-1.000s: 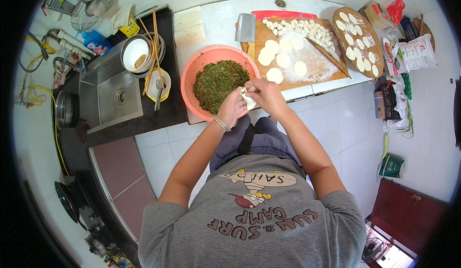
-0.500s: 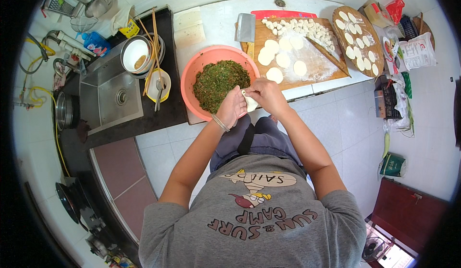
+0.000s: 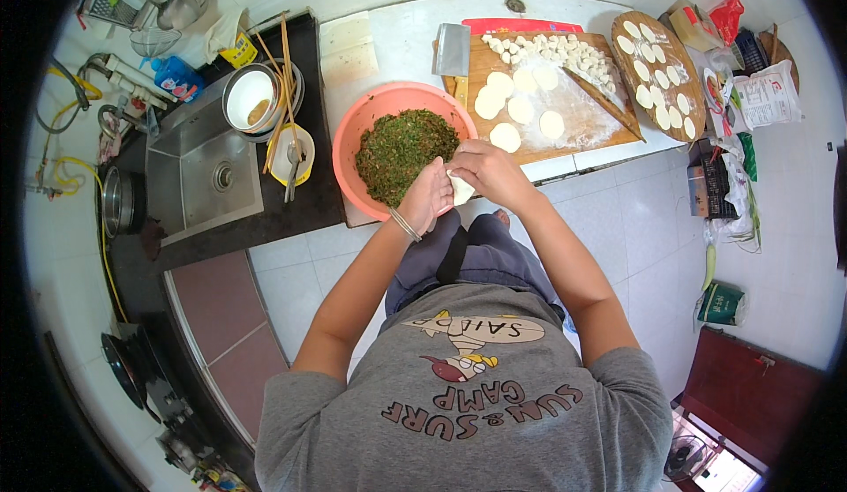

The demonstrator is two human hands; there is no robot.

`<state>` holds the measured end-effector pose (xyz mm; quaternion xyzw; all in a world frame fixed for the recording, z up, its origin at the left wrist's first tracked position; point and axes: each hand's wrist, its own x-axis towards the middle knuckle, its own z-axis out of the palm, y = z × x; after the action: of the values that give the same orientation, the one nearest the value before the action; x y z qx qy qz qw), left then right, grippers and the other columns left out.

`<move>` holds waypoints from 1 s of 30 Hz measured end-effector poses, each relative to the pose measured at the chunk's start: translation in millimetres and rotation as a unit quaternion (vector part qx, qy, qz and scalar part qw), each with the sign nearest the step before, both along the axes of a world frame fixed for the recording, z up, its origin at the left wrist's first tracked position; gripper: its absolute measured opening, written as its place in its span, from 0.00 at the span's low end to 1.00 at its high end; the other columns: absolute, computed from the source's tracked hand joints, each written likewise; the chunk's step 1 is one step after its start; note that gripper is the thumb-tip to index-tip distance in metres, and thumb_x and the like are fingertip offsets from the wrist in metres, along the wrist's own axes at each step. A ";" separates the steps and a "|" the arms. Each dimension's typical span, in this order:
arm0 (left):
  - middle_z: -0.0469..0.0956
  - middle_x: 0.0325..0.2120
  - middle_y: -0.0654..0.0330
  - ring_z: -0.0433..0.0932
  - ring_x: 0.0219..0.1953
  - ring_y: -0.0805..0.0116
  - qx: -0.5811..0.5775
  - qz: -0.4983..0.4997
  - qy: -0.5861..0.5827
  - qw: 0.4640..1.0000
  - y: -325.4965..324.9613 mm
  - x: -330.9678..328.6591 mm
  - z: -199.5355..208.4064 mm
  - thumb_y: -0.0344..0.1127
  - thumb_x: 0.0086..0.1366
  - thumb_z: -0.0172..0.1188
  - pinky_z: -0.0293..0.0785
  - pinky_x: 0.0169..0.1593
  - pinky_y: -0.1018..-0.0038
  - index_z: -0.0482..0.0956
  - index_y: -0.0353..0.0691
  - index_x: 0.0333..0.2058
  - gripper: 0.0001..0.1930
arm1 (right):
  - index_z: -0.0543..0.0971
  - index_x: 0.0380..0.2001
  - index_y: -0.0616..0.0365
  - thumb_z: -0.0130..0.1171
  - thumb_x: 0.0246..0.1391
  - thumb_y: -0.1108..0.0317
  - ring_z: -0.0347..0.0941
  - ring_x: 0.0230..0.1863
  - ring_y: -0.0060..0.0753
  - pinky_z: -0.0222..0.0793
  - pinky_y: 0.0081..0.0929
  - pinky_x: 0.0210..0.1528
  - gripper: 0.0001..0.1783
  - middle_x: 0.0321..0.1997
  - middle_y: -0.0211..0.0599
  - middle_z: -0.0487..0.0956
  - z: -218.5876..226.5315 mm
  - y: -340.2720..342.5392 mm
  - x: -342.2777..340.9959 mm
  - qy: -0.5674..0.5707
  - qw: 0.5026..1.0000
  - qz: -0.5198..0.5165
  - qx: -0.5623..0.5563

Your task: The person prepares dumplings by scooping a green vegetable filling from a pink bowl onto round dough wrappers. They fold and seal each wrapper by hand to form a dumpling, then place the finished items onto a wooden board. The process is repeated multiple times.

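Nearest to us: grey printed T-shirt [image 3: 468, 404] and dark apron [image 3: 476, 254], both forearms running up to the surface edge.

Left hand [image 3: 425, 199], thin bangle [image 3: 405, 225] at the wrist, grip curled round the white dumpling wrapper [image 3: 460, 188]. Right hand [image 3: 490, 167] meets it from the other side, grip pressed together on the same wrapper. So the wrapper sits pinched between both hands, just off the near rim of the orange basin [image 3: 353, 130], above the surface edge. We can't tell whether filling is inside it; fingers cover most of it.

Basin rests on the white surface [image 3: 388, 37] and holds chopped green filling [image 3: 404, 143], touching distance from the left hand.

Behind the right hand: wooden board [image 3: 591, 126], floured, with flat round wrappers [image 3: 520, 108] and a row of small dough pieces [image 3: 556, 48] along its far side. Cleaver [image 3: 452, 51] lies at the board's left end, blade away from us. Rolling pin [image 3: 600, 95] lies diagonally on the board's right part.

Right of the board: round wooden tray [image 3: 684, 60] carrying finished dumplings [image 3: 648, 73].

Left of the basin: black countertop [image 3: 291, 214] with steel sink [image 3: 198, 174], a stack of bowls [image 3: 251, 95] with chopsticks [image 3: 284, 68] laid across, and a small yellow dish [image 3: 296, 152] holding a spoon.
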<state>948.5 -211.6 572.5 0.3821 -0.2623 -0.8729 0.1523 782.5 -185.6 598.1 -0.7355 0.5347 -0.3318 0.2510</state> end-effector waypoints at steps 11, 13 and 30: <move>0.69 0.50 0.45 0.70 0.53 0.59 0.032 0.027 0.021 0.999 -3.2 -0.8 8.9 0.56 0.67 0.33 0.63 0.58 0.65 0.62 0.29 0.54 0.32 | 0.81 0.29 0.58 0.60 0.43 0.71 0.74 0.30 0.35 0.70 0.29 0.33 0.07 0.28 0.34 0.77 -0.3 -1.2 -1.7 0.029 0.994 0.010 -0.100; 0.69 0.50 0.45 0.70 0.53 0.58 0.037 0.027 0.024 0.999 -3.4 -0.3 8.5 0.56 0.67 0.32 0.63 0.58 0.65 0.62 0.29 0.54 0.33 | 0.81 0.29 0.57 0.59 0.42 0.72 0.74 0.29 0.34 0.70 0.28 0.33 0.07 0.26 0.33 0.76 6.2 -3.6 -2.7 0.067 0.990 0.038 -0.122; 0.65 0.53 0.43 0.66 0.56 0.55 0.103 0.096 0.132 0.981 -5.9 1.5 16.6 0.55 0.66 0.33 0.59 0.61 0.63 0.57 0.28 0.57 0.34 | 0.81 0.31 0.59 0.60 0.46 0.69 0.75 0.32 0.38 0.71 0.31 0.33 0.08 0.29 0.35 0.78 9.2 -6.2 -12.0 -0.010 0.993 -0.091 -0.077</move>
<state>949.9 -217.5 589.1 0.3003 -0.1108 -0.9193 0.2291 770.5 -191.8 607.3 -0.6977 0.5696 -0.4006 0.1680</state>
